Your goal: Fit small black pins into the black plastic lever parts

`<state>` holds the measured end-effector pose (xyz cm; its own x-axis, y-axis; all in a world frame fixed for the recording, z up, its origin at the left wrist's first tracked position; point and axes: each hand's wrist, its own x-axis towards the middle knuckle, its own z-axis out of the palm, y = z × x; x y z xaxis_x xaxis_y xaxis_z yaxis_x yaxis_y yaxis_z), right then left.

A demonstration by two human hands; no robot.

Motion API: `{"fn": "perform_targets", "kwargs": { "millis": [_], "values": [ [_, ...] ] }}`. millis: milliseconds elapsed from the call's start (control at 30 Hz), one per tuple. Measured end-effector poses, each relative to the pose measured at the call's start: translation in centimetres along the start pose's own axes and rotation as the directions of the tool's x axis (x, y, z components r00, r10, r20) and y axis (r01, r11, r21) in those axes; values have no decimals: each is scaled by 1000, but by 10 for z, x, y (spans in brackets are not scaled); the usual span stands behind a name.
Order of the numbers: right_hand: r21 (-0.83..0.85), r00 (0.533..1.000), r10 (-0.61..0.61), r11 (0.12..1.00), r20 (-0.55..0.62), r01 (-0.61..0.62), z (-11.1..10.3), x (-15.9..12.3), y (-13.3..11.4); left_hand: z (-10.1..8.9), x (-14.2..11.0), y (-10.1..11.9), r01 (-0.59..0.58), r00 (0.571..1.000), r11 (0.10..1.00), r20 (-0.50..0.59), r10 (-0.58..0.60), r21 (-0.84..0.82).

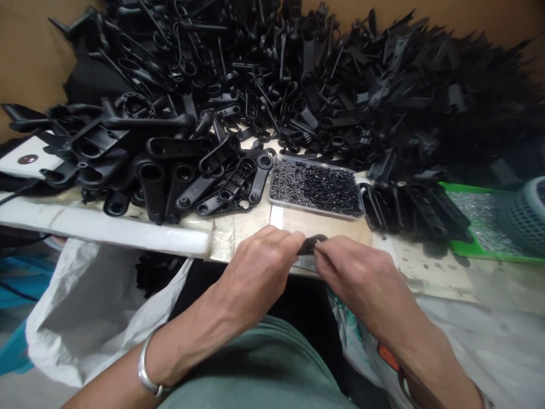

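- While both hands meet at the table's near edge, the left hand (259,267) and right hand (353,272) each pinch an end of a small black plastic part (313,243), most of it hidden by fingers.
- Gripped over the gap beside the white bag (97,307), that part could drop out of reach if a pinch loosens.
- A careless elbow or reach could scatter the tray of black screws (315,187) just behind, or tip the heap of black arms (179,165).

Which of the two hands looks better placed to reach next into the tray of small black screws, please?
Probably the right hand: the screw tray lies just beyond it. Both hands pinch the small black part, the left hand sitting further left.
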<state>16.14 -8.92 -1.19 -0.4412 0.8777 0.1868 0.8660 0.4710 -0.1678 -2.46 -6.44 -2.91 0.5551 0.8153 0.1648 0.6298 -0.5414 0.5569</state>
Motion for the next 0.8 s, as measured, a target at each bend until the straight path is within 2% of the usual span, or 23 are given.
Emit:
{"fn": "perform_targets", "kwargs": {
  "millis": [67, 167, 300, 367, 500, 667, 800],
  "values": [
    [17, 998, 20, 1000, 60, -21, -2, 1, -1, 1, 0, -1, -7, 1000, 1000, -11, 7, -13],
    [138, 991, 59, 987, 121, -76, -6, 3, 2, 2, 0, -2, -9, 1000, 999, -23, 8, -46],
    [318, 949, 224, 903, 221, -287, -10, 10, 7, 3, 0, -5, -19, 999, 996, -33, 17, -90],
    [343, 919, 279, 865, 279, -367, -11, 14, 8, 1, 0, -5, -26, 1000, 995, 5, 27, -99],
    [268, 916, 300, 890, 265, -369, -13, 18, 5, -1, 1, -4, -31, 994, 996, 103, 39, -81],
    [88, 933, 284, 947, 221, -309, -11, 19, -4, 0, 0, -7, -82, 991, 995, 103, 88, -60],
    [-40, 936, 276, 961, 221, -274, -9, 20, -9, 2, 1, -8, -76, 991, 994, 105, 84, -83]
  ]
}}
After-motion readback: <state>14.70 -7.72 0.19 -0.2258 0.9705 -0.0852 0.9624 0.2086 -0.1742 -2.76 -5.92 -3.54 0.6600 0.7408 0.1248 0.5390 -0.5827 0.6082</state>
